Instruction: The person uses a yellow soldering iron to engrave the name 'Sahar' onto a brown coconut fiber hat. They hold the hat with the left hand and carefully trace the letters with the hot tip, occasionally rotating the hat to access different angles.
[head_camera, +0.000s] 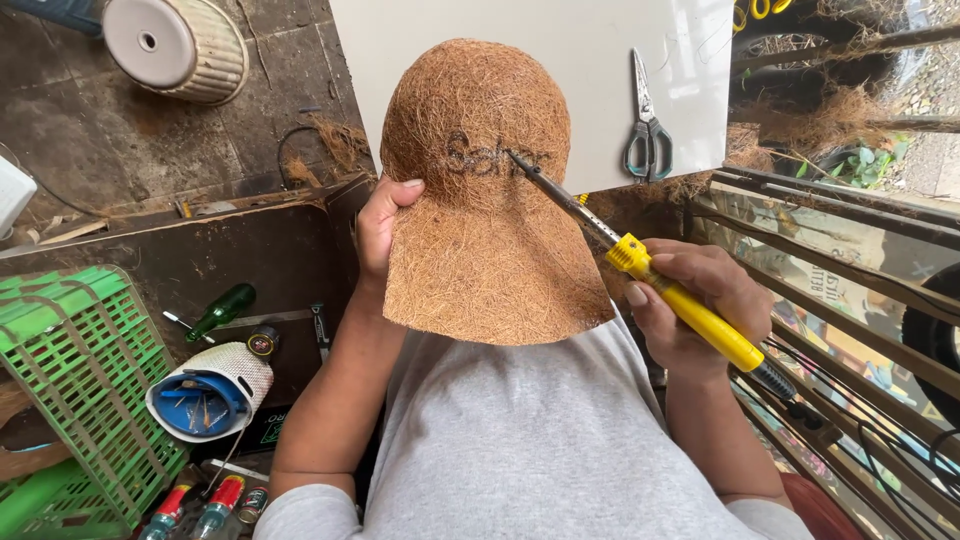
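Note:
My left hand (378, 225) grips the left edge of a brown coconut-fibre cap shape (480, 250), held upright in front of my chest. Dark burnt letters run across its upper middle. My right hand (690, 305) holds a yellow-handled soldering iron (690, 310). Its dark metal tip touches the fibre surface at the right end of the burnt letters. The iron's black cord trails off to the lower right.
A white board (600, 80) lies behind with grey-handled scissors (648, 130) on it. At left are a green plastic crate (70, 380), a blue and white container with tools (210, 395), a green screwdriver (222, 310) and a white ribbed pot (180, 45). Wooden slats (850, 260) run on the right.

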